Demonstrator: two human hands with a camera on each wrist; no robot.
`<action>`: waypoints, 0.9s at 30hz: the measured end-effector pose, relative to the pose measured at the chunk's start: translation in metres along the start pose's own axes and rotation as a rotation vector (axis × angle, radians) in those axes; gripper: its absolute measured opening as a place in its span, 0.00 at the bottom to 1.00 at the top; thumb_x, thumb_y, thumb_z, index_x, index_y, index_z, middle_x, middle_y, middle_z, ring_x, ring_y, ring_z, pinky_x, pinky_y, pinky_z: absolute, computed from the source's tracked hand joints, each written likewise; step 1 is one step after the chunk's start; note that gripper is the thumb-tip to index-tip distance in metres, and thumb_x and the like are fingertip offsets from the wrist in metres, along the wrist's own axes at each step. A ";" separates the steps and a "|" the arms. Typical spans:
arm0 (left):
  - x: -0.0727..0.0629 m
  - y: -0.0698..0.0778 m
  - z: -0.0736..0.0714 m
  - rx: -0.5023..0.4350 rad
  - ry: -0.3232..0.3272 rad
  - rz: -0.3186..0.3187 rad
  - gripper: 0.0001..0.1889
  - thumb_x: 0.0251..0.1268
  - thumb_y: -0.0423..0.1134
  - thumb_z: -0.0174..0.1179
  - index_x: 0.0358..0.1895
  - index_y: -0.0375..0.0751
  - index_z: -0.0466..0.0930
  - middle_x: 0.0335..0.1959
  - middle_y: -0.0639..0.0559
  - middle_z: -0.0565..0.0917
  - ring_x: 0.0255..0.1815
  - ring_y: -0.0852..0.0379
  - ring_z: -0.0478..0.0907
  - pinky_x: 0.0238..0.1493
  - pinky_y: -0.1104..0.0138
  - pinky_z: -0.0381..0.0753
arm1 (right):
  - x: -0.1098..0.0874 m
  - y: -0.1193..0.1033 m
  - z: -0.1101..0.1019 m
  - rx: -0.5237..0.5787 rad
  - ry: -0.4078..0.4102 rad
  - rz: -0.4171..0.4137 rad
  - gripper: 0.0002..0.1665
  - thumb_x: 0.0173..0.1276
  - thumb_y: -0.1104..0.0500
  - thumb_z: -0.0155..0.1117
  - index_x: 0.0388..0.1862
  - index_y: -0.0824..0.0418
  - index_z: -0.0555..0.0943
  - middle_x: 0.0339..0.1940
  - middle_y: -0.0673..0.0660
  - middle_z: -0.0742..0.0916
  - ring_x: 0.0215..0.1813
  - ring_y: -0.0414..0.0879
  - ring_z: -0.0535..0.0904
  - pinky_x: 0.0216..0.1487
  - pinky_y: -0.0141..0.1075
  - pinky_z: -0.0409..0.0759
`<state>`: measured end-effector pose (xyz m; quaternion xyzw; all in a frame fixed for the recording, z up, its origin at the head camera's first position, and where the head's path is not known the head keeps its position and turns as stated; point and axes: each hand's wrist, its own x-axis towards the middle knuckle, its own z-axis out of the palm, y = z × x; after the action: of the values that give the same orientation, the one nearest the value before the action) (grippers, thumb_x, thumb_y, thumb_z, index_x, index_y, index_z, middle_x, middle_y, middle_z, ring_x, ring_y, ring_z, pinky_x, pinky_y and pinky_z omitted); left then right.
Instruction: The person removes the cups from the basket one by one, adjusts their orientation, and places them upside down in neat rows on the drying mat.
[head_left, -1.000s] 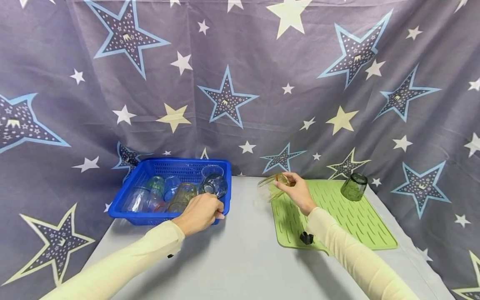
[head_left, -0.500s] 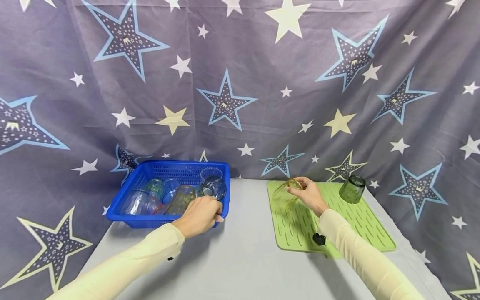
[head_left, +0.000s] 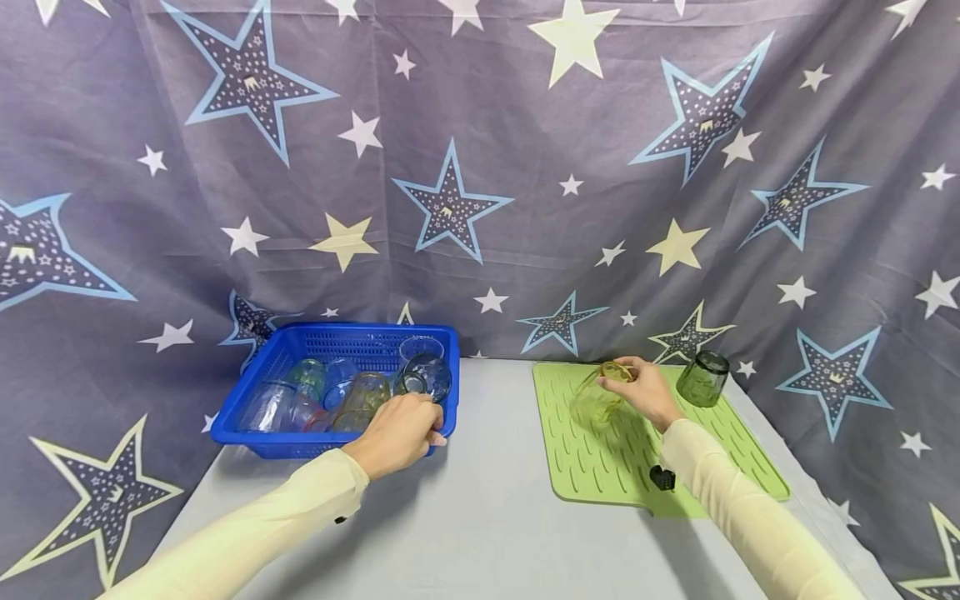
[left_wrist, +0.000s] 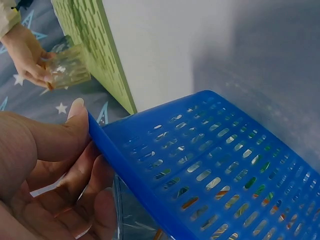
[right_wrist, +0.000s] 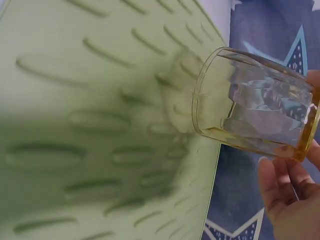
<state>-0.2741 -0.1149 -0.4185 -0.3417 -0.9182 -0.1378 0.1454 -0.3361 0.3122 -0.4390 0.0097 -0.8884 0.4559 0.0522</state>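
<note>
Blue perforated plastic basket (head_left: 262, 439) of assorted glassware (head_left: 367, 393) stands at left, its rim pinched between the left hand's (head_left: 401, 427) thumb and fingers. Rightward, over the ribbed lime-green mat (head_left: 572, 467), a yellow-tinted faceted glass tumbler (right_wrist: 260, 105) tilts mouth down; contact is unclear. The right hand (head_left: 648, 392) grips its base end, probably the surest hold: stiff, fairly light, breakable, perhaps slippery. Farther right stands a dark green glass tumbler (head_left: 702, 381).
</note>
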 end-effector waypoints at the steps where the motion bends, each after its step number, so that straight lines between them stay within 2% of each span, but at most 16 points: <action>1: 0.000 0.000 0.000 -0.001 0.001 0.001 0.07 0.61 0.36 0.75 0.28 0.40 0.88 0.26 0.52 0.82 0.27 0.53 0.81 0.26 0.65 0.81 | 0.000 0.002 -0.003 -0.010 0.004 0.004 0.43 0.70 0.45 0.73 0.73 0.67 0.69 0.64 0.70 0.79 0.61 0.62 0.78 0.59 0.53 0.79; 8: 0.000 -0.002 -0.001 -0.004 -0.003 0.000 0.06 0.62 0.37 0.75 0.29 0.40 0.88 0.27 0.52 0.82 0.28 0.52 0.82 0.27 0.64 0.82 | -0.005 0.008 -0.024 -0.107 0.009 0.040 0.45 0.70 0.41 0.70 0.76 0.64 0.68 0.72 0.73 0.72 0.71 0.69 0.69 0.64 0.63 0.72; 13: 0.000 -0.002 -0.001 -0.005 -0.018 -0.010 0.06 0.62 0.37 0.74 0.31 0.39 0.89 0.28 0.51 0.83 0.29 0.51 0.83 0.28 0.62 0.84 | -0.008 0.016 -0.036 -0.159 0.022 0.057 0.46 0.71 0.38 0.68 0.76 0.66 0.67 0.72 0.75 0.71 0.71 0.71 0.67 0.64 0.64 0.72; 20: 0.001 -0.002 0.000 -0.007 -0.036 -0.010 0.06 0.64 0.37 0.74 0.32 0.38 0.90 0.29 0.49 0.85 0.33 0.49 0.84 0.32 0.60 0.85 | -0.016 0.029 -0.054 -0.195 0.043 0.068 0.45 0.71 0.40 0.68 0.75 0.66 0.68 0.71 0.77 0.71 0.71 0.72 0.67 0.64 0.65 0.71; 27: -0.002 -0.005 0.001 -0.006 -0.024 -0.001 0.07 0.63 0.38 0.74 0.30 0.41 0.88 0.28 0.52 0.83 0.31 0.52 0.81 0.30 0.62 0.83 | -0.018 0.036 -0.067 -0.250 0.053 0.074 0.46 0.72 0.40 0.67 0.76 0.68 0.67 0.71 0.78 0.70 0.69 0.74 0.68 0.63 0.66 0.71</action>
<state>-0.2762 -0.1187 -0.4212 -0.3432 -0.9197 -0.1368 0.1332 -0.3144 0.3870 -0.4307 -0.0418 -0.9364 0.3433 0.0594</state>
